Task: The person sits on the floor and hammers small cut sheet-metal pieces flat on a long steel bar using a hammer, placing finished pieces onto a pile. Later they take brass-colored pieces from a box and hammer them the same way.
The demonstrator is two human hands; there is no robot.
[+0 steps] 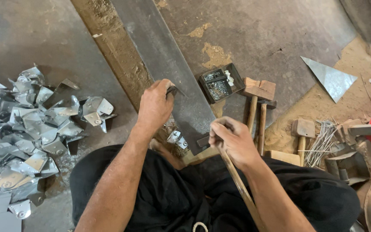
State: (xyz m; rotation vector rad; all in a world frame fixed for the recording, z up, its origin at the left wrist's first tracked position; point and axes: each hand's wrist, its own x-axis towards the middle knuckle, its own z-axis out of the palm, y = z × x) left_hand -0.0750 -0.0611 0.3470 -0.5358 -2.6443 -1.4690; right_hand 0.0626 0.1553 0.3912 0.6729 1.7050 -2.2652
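My left hand [154, 105] pinches a small dark metal piece [172, 90] against the left edge of a long dark steel bar [164, 60] that runs away from me across the floor. My right hand [232, 140] is closed around the wooden handle of a hammer [237, 180]; its dark head [203, 140] rests at the near end of the bar. Two small folded shiny sheet-metal pieces [175, 138] lie beside the bar near my knee.
A heap of several folded shiny sheet-metal pieces [26, 129] covers the floor at left. A small dark tray of rivets [220, 82], wooden mallets [258, 92], a bundle of nails [320, 144] and a triangular metal offcut [332, 78] lie at right.
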